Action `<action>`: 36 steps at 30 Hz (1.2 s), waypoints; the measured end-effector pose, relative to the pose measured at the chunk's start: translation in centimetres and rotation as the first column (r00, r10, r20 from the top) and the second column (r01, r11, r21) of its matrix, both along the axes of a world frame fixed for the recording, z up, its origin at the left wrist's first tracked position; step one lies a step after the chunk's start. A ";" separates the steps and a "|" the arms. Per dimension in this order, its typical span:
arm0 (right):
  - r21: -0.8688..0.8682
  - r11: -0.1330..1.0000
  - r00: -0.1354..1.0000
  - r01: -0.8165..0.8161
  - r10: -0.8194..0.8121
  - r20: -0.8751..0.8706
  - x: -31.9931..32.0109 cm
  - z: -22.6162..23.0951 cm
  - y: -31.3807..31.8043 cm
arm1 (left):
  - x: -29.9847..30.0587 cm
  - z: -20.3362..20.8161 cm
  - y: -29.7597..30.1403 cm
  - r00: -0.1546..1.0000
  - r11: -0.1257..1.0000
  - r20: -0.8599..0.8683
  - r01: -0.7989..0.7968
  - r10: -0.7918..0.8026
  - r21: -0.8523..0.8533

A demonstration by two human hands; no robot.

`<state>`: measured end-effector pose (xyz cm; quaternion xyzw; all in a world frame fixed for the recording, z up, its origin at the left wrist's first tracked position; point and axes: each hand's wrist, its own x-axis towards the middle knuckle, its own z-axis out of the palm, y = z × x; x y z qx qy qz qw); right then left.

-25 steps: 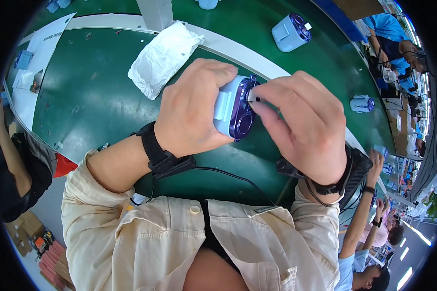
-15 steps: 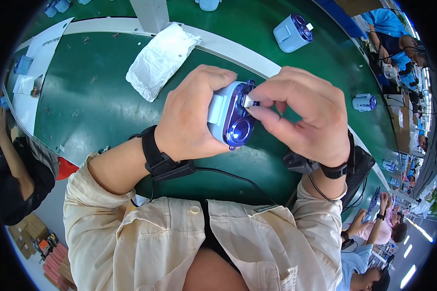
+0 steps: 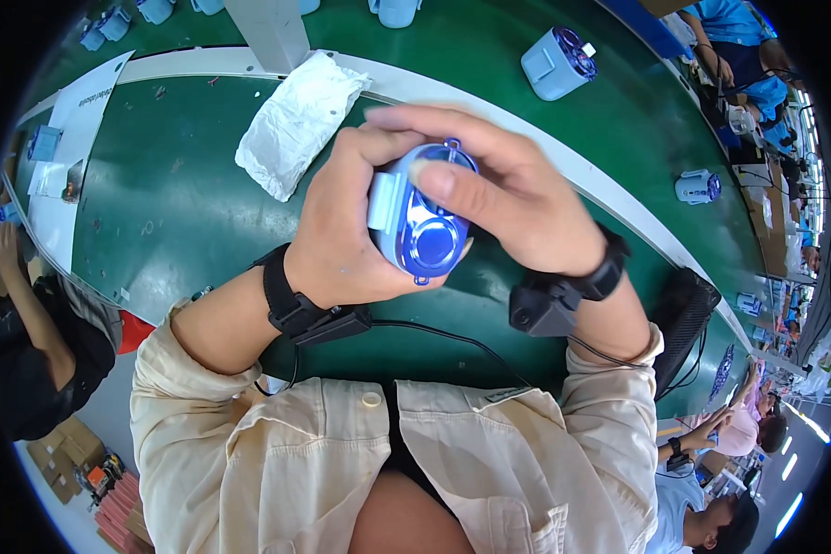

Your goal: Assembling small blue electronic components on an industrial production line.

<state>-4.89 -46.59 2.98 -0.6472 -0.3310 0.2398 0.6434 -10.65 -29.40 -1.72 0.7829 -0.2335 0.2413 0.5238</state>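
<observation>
The light blue container with a shiny purple lid is between the person's two hands, over the near part of the green table. Its lid faces up toward the camera; its base is out of sight, so whether it touches the table cannot be told. The left hand has its grip closed around the container's left side, hiding much of the wall there, and most of its fingertips are lost behind the body. The right hand lies across from the other side, its thumb over the upper part of the lid and covering whatever is beneath. Its fingers are smeared by blur and partly hidden behind the container, so I cannot tell whether its grip is closed on anything.

Just beyond the left hand lies a crumpled white packet, its contents concealed. A similar blue container stands farther off at upper right, with a small white piece at its lid; another container sits nearer the right edge. One more container is cut off by the top edge. At far left, a white sheet bends with the lens. A co-worker's arm shows below it, the person's head out of view.
</observation>
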 end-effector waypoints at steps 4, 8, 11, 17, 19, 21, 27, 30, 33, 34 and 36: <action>0.262 0.964 0.898 -0.055 0.163 -0.408 -0.4 -0.2 0.8 | 0.0 -0.1 0.1 0.999 0.999 -0.023 0.026 -0.027 -0.022; 0.205 0.974 0.943 -0.093 0.152 -0.295 -0.2 -0.4 0.6 | 0.0 0.0 0.0 1.000 1.000 0.014 0.010 -0.010 0.020; 0.184 0.982 0.924 -0.047 0.113 -0.366 -0.6 -0.2 0.3 | 0.0 0.0 -0.3 0.999 1.000 -0.019 0.030 -0.030 0.008; 0.332 0.943 0.795 -0.008 0.208 -0.569 -0.6 0.0 1.2 | -0.1 -0.5 0.3 0.998 0.996 -0.037 0.044 -0.047 -0.081; 0.294 0.955 0.910 -0.030 0.147 -0.388 -0.6 -0.5 0.9 | 0.0 0.0 0.0 0.999 0.998 -0.005 0.047 -0.047 -0.029; 0.270 0.962 0.951 -0.035 0.115 -0.285 -0.6 -0.9 0.8 | 0.2 0.2 0.0 0.999 0.999 0.015 0.050 -0.050 -0.005; 0.205 0.979 0.933 0.019 0.057 -0.356 0.0 -1.2 1.0 | 0.2 -0.1 0.1 0.991 0.997 -0.131 -0.009 0.018 0.072; 0.195 0.977 0.926 0.090 -0.010 -0.377 2.3 -1.2 0.3 | 0.6 0.2 -0.1 0.980 0.998 -0.193 -0.043 0.050 0.044; 0.088 0.936 0.928 0.341 -0.320 -0.190 6.5 -2.4 -1.4 | 0.6 0.5 -0.5 0.953 0.993 -0.292 -0.102 0.082 -0.053; 0.009 0.875 0.875 0.484 -0.483 -0.025 7.8 -2.9 -2.0 | 0.5 0.4 -0.5 0.952 0.996 -0.299 -0.076 0.058 -0.048; -0.075 0.771 0.761 0.632 -0.600 0.246 10.4 -5.0 -3.0 | 0.4 0.2 -0.5 0.948 0.999 -0.318 -0.025 0.012 -0.037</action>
